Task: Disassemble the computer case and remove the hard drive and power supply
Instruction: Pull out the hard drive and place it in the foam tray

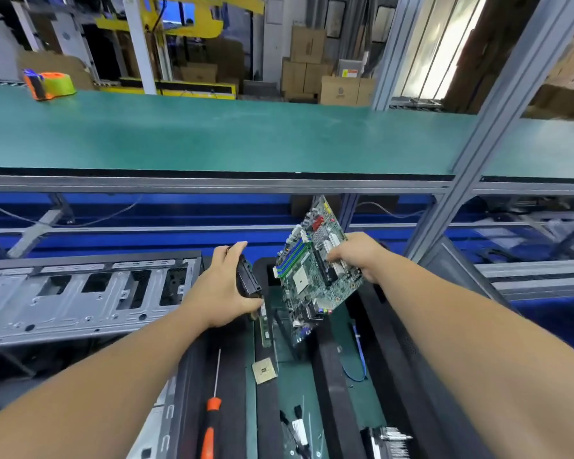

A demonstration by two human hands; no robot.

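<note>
My right hand [355, 255] grips a green motherboard [315, 263] by its right edge and holds it tilted up in the air above the bench. My left hand [224, 286] is curled round a black block-shaped part [247, 279], likely the hard drive, just left of the board. The stripped grey metal computer case [80, 293] lies on its side at the left, its drive bays showing.
An orange-handled screwdriver [212, 412] lies near my left forearm. A loose CPU chip [264, 370], a RAM stick [265, 329], a blue cable [358, 356] and a heatsink [390, 438] lie on the green mat. A green shelf [212, 137] spans above, with a tape dispenser [48, 85].
</note>
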